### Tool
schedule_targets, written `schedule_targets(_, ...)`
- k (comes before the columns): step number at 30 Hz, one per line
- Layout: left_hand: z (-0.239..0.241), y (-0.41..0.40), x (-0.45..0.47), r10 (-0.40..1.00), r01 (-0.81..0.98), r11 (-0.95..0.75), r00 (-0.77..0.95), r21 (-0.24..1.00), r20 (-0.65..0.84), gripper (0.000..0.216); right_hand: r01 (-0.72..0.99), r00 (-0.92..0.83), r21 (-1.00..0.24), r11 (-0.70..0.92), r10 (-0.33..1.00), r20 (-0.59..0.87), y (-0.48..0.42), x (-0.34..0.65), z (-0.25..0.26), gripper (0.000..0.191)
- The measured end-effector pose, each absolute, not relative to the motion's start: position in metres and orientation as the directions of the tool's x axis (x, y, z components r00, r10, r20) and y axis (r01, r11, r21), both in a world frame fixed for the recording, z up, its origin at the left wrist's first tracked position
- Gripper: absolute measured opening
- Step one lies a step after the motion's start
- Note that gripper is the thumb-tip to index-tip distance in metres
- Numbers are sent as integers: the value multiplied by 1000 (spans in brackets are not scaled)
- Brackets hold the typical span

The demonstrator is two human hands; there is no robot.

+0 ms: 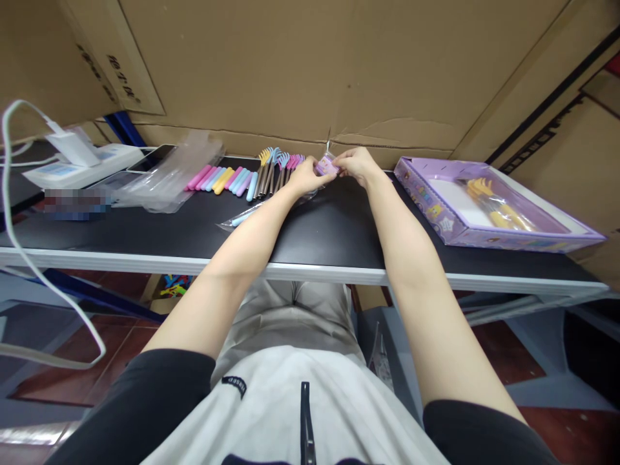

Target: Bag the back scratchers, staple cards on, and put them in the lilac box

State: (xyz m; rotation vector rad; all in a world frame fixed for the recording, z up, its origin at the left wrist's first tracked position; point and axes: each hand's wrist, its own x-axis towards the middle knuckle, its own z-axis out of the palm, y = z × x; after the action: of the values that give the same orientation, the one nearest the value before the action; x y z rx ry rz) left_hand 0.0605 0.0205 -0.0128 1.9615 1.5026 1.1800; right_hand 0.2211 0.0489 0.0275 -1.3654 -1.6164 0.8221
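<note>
Both my hands meet at the far edge of the black table (pixel 155 232). My left hand (pixel 305 177) and my right hand (pixel 357 164) pinch a small purple packet (pixel 326 166) between their fingertips, each from its own side. Just left of my left hand lies a row of several pastel-handled utensils (pixel 242 178), pink, blue and yellow, some with fork-like heads. One blue utensil in a clear sleeve (pixel 242 218) lies under my left forearm.
A purple tray-like box (pixel 455 226) with a yellow item inside sits at the right. Clear plastic bags (pixel 169 174) lie at the left, beside a white device (pixel 77 165), a charger with a white cable (pixel 14 239) and a phone (pixel 150 158). Cardboard (pixel 310 71) walls the back.
</note>
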Motion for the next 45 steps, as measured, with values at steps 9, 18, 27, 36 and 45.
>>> schedule_targets(9,-16,18,58,916,772,-361,187,524,356,57,439,-14,-889,130,990,138,41,218,32,16)
schedule_targets(18,-17,17,60,904,753,-383,186,535,385,53,438,-13,-893,99,994,104,29,215,38,21)
schedule_targets(27,-14,14,61,905,770,-380,195,512,379,54,482,-50,-868,118,993,107,31,217,35,14)
schedule_targets(36,-14,13,61,894,772,-399,207,495,397,52,506,-43,-854,120,993,114,24,214,39,19)
schedule_targets(45,-14,16,61,897,754,-400,205,520,392,53,478,-84,-877,55,996,16,16,213,43,20)
